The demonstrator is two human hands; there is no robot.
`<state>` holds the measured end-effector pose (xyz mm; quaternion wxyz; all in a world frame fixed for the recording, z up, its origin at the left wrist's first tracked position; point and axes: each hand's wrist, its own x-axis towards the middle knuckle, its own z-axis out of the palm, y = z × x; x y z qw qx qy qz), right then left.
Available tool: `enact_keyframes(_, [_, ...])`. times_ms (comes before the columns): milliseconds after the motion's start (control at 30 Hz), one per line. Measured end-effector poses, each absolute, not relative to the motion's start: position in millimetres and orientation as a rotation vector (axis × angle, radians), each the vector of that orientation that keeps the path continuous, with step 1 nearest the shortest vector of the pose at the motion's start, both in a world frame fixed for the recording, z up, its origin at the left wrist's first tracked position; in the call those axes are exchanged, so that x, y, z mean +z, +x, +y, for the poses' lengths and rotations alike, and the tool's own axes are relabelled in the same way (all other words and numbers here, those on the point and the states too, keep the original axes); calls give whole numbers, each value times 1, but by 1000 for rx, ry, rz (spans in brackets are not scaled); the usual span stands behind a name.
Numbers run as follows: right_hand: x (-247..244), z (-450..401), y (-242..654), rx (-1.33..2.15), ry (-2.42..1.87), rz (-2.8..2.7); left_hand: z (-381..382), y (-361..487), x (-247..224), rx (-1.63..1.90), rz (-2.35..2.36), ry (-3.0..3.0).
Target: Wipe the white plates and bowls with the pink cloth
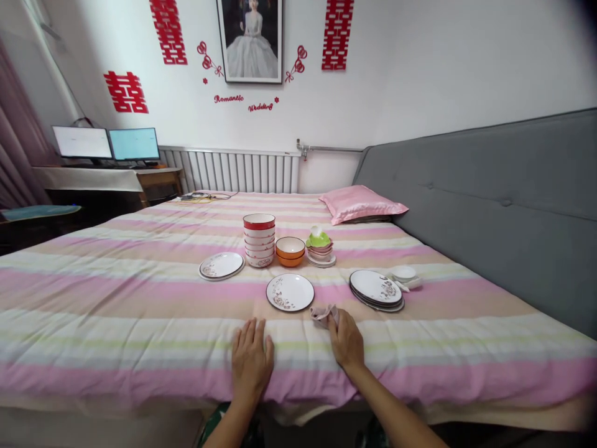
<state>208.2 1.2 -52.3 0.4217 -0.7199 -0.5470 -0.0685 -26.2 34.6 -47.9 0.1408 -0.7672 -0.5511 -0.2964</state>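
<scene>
My left hand (252, 359) lies flat on the striped bedspread (186, 354), fingers stretched out and nothing in it. A crumpled greyish-pink cloth (323, 315) is gripped in my right hand (347, 341), which rests on the bed. Just beyond and between the hands lies a single white plate (290, 292) with a dark rim and a flower print. Right of the cloth sits a stack of similar flowered plates (375, 287). Further left, a smaller pile of flowered plates (221, 266) lies on the bedspread.
Behind the single plate stand a tall stack of bowls (259, 241), two orange bowls (290, 252) and small dishes (319, 244) topped by a green one. Small white dishes (403, 274) sit by the right plate stack. A pink pillow (362, 203) lies near the grey headboard (489, 199).
</scene>
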Motion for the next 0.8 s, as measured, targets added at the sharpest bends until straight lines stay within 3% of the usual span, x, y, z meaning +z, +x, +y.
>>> enact_keyframes(300, [-11, 34, 236, 413, -1712, -1175, 45, -20, -21, -830, -1875, -2320])
enact_keyframes(500, [47, 86, 253, 386, -1650, -1152, 120, -3, 23, -875, -2503, -2449])
enact_keyframes(667, [79, 125, 258, 349, -1688, -1226, 188, 19, 22, -706, -2831, -2480])
enact_keyframes(800, [76, 150, 254, 343, -1716, -1466, 210, 33, 17, -676, -3022, -2499])
